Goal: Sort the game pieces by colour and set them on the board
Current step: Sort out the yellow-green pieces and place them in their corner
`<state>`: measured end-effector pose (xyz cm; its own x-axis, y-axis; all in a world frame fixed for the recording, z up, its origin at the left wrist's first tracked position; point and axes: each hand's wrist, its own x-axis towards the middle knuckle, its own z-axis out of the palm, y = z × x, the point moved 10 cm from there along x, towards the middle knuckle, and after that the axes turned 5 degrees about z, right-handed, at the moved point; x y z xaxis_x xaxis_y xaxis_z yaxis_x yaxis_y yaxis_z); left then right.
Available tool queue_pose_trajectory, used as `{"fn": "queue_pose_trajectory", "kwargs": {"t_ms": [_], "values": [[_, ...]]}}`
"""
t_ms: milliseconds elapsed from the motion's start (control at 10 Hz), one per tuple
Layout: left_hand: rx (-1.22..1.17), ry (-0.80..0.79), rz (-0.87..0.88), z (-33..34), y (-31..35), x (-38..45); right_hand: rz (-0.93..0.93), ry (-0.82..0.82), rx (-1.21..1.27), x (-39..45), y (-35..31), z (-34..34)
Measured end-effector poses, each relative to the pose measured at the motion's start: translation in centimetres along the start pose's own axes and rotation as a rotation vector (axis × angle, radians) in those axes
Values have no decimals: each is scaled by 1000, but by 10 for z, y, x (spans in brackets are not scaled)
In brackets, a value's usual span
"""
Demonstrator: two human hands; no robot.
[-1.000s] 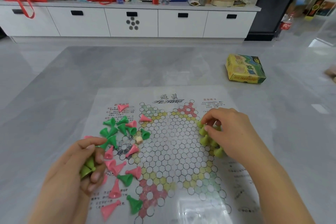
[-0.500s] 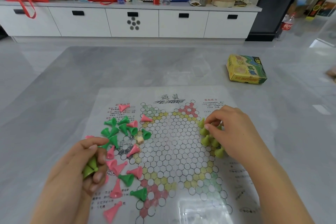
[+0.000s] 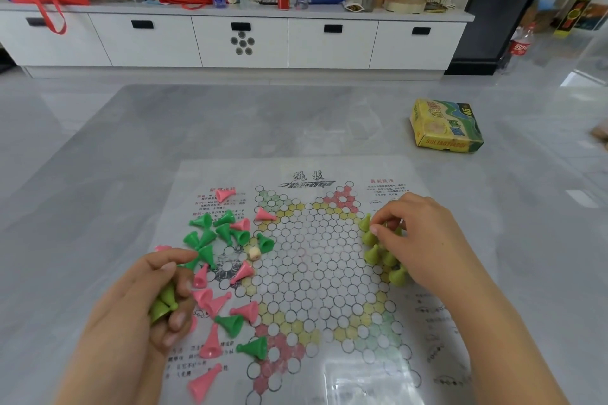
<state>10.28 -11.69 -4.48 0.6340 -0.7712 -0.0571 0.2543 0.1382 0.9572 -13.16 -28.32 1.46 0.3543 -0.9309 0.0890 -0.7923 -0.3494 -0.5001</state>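
Note:
A paper Chinese-checkers board (image 3: 309,273) lies flat on the grey table. Several dark green cone pieces (image 3: 210,233) and pink cone pieces (image 3: 214,301) lie tipped over on its left side, with a small cream die (image 3: 254,253) among them. Several yellow-green pieces (image 3: 373,251) stand upright in a cluster at the board's right point. My left hand (image 3: 148,302) is shut on a few yellow-green pieces (image 3: 164,301). My right hand (image 3: 424,240) rests over the standing cluster, its fingertips pinching one yellow-green piece.
A yellow and green game box (image 3: 445,126) sits on the table at the far right. Beyond the table runs a white cabinet (image 3: 240,39) loaded with bottles, cans and bags. A cola bottle (image 3: 521,46) stands on the floor.
The right hand has shifted slightly along the yellow-green cluster. One dark green piece at the lower left of the board has rolled a little to the right. The left hand stays closed.

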Motion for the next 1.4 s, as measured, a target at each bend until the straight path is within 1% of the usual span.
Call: {"fn": "queue_pose_trajectory", "kwargs": {"t_ms": [200, 400, 500, 600, 700, 800, 900, 1200, 1400], "values": [[-23, 13, -5, -1, 0, -3, -28, 22, 31, -2, -1, -9], [21, -17, -2, 4, 6, -6, -34, -100, -2, -8, -1, 1], [84, -71, 21, 6, 5, -2, -41, -149, -20, -9, -2, 7], [74, -65, 30, 8, 9, -2, -38, -112, 2, -8, -1, 4], [89, -58, 41, 8, 11, -2, -23, -2, 29, -5, 2, -9], [89, -44, 45, 7, 12, -1, -24, -18, 18, -4, 3, -6], [78, -34, 31, 7, 10, -2, -18, -75, 36, -4, 4, 3], [90, -54, 31, 6, 7, 1, -23, -96, 54, -5, 5, 5], [75, -52, 13, 5, 5, 1, -53, -91, 8, -6, 2, 7]]}}
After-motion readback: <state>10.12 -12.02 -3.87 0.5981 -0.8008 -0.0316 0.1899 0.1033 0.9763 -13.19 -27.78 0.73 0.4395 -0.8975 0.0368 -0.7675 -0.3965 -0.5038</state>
